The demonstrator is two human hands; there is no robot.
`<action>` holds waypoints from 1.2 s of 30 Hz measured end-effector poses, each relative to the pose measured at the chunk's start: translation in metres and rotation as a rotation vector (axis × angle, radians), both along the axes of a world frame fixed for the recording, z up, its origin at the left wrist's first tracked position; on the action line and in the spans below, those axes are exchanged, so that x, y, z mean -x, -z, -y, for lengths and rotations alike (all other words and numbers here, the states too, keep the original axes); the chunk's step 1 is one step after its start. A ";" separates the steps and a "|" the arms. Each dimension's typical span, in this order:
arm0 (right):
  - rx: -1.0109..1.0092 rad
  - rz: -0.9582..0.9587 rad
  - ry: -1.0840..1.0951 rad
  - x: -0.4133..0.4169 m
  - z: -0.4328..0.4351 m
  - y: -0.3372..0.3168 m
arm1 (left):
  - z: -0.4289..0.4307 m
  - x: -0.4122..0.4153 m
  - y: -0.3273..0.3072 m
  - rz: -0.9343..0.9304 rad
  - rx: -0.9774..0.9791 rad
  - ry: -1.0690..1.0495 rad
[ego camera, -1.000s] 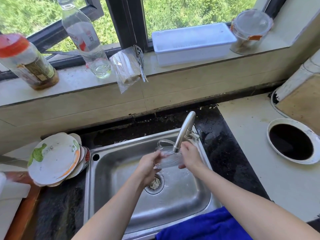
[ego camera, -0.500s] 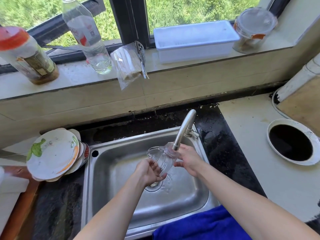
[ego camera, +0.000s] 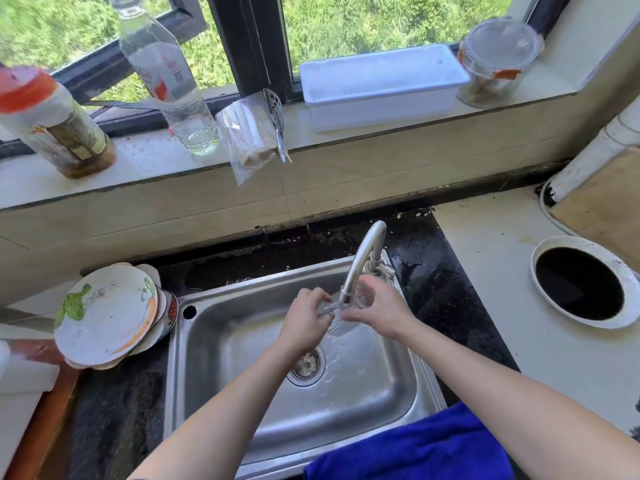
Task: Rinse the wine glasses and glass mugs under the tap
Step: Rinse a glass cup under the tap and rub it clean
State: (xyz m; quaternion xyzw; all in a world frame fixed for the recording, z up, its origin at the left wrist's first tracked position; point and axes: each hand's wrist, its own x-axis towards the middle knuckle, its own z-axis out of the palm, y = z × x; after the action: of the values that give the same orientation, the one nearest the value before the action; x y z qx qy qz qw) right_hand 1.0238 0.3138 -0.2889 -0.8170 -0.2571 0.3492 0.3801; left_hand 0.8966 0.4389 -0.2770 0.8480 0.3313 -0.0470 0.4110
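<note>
Holding a clear glass point(ego camera: 341, 322) directly beneath the spout of the tap point(ego camera: 363, 258), the left hand point(ego camera: 304, 323) and right hand point(ego camera: 379, 311) gripped it from either side, the fingers of both curled round its wall. The glass was above the steel sink point(ego camera: 242, 341); whether it was a mug or a wine glass could not be determined. Water was visible on the basin floor near the drain point(ego camera: 306, 365). A blue cloth point(ego camera: 415, 448) lay over the sink's near rim. A stack of plates point(ego camera: 107, 317) stood on the table just left of the sink. On the windowsill point(ego camera: 138, 157) stood a plastic bottle point(ego camera: 166, 81), a red-capped jar point(ego camera: 52, 123) and a white tray point(ego camera: 381, 84).
</note>
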 end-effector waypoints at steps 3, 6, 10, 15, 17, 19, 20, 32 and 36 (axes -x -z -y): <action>-0.015 -0.001 -0.049 -0.007 -0.001 0.000 | -0.001 -0.003 -0.002 0.023 -0.004 0.086; -0.065 -0.227 -0.069 -0.018 0.006 0.001 | 0.003 -0.003 -0.005 0.062 0.200 0.016; -0.030 -0.288 0.096 -0.044 0.021 0.001 | 0.014 -0.008 -0.006 0.054 0.341 -0.075; 0.301 0.352 -0.023 -0.082 0.020 0.017 | 0.021 -0.022 -0.014 -0.006 0.384 -0.135; 0.366 0.371 -0.148 -0.085 0.013 0.021 | 0.021 -0.024 -0.015 0.008 0.398 -0.166; 0.361 0.420 -0.166 -0.086 0.010 0.024 | 0.020 -0.023 -0.013 0.018 0.399 -0.168; 0.346 0.437 -0.157 -0.087 0.010 0.026 | 0.019 -0.021 -0.011 0.013 0.390 -0.159; 0.252 0.145 0.108 -0.095 0.015 0.025 | 0.025 0.006 0.007 0.027 0.224 -0.013; 0.129 0.281 0.270 -0.048 0.029 0.003 | 0.028 0.017 0.008 0.002 0.130 -0.033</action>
State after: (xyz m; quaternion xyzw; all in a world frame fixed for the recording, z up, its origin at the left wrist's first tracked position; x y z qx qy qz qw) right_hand 1.0716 0.2852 -0.2924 -0.9073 -0.1729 0.1932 0.3309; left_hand 0.8796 0.4105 -0.2854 0.8140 0.3412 -0.0609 0.4662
